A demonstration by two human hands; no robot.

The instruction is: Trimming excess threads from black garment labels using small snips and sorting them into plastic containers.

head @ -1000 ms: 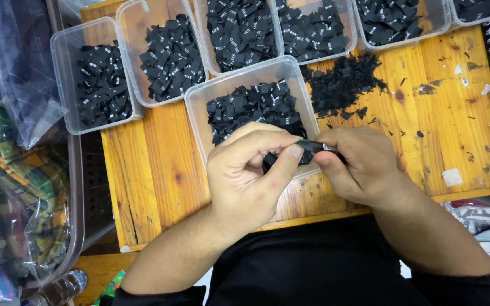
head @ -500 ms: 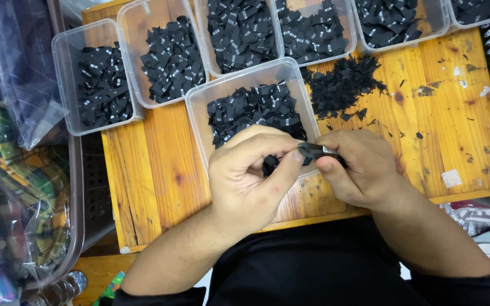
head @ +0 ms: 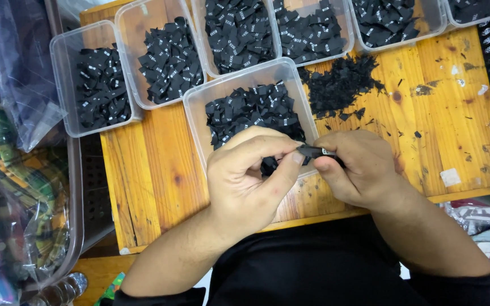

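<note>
**A:** so what are the fingers doing here?

**B:** both pinched tight. Left hand and right hand each nip one end of a small black label, thumb against forefinger, no gap.

**A:** and the label itself?

**B:** thin, dark, folded-looking strip with a tiny pale mark. It's held just over the near edge of the closest clear tub, which is full of the same black labels, above the wooden desk.
</note>
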